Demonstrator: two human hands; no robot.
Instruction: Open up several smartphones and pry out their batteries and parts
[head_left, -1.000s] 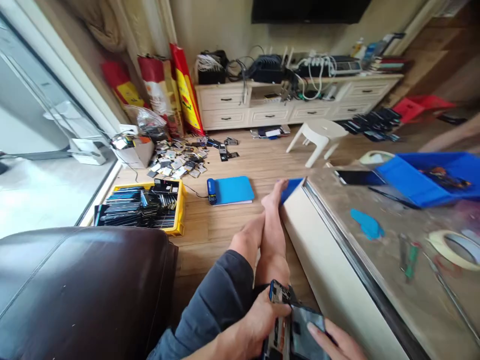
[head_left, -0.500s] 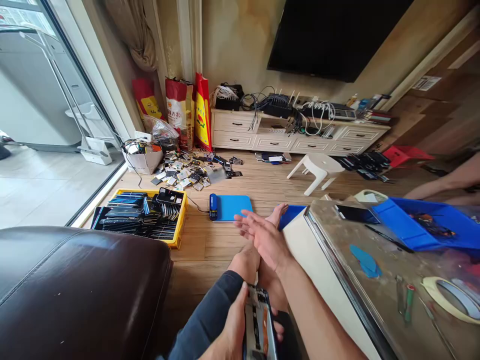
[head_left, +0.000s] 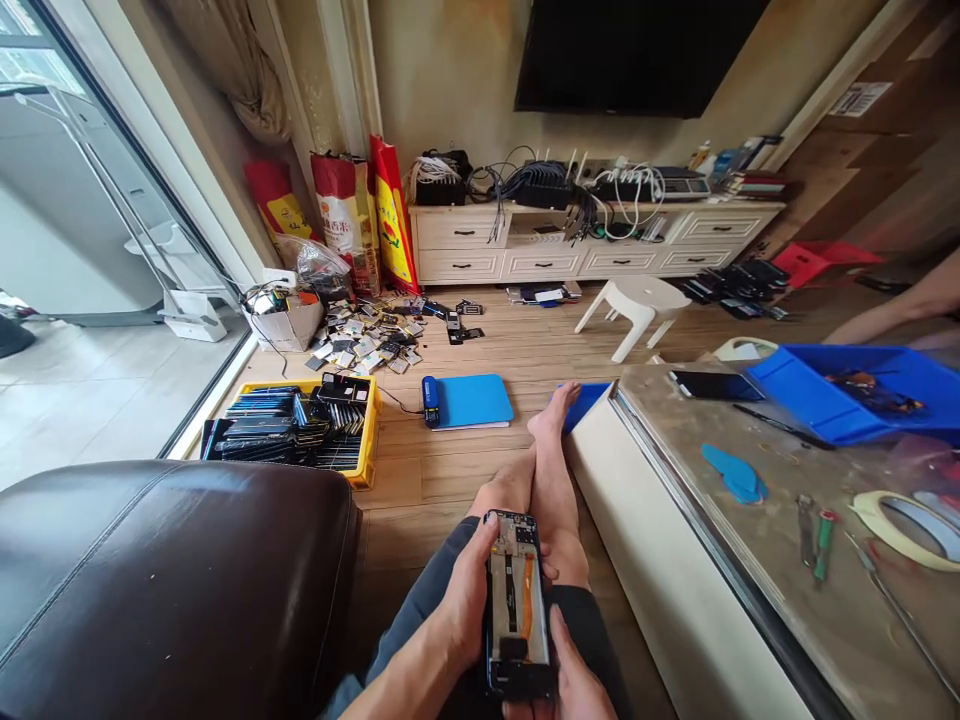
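An opened phone [head_left: 517, 610], its inner parts and an orange flex strip showing, is held upright above the lap. My left hand [head_left: 466, 590] wraps round its left side, thumb near the top corner and fingertips showing past the right edge. At the lower right, my right hand [head_left: 574, 670] holds the phone's bottom end, with its thumb along the side; its other fingers are mostly hidden beneath.
A yellow crate [head_left: 369, 440] of phones, a blue mat [head_left: 474, 398] and a heap of batteries [head_left: 367, 335] lie on the floor. On the right a table [head_left: 667, 430] bears tools, tape and a blue bin [head_left: 795, 390]. Another person's arm [head_left: 900, 310] shows at the right edge.
My right hand, raised with fingers spread before, has come down to the phone's lower end. A grey blurred object over the battery heap is gone. The phone shows higher in view.
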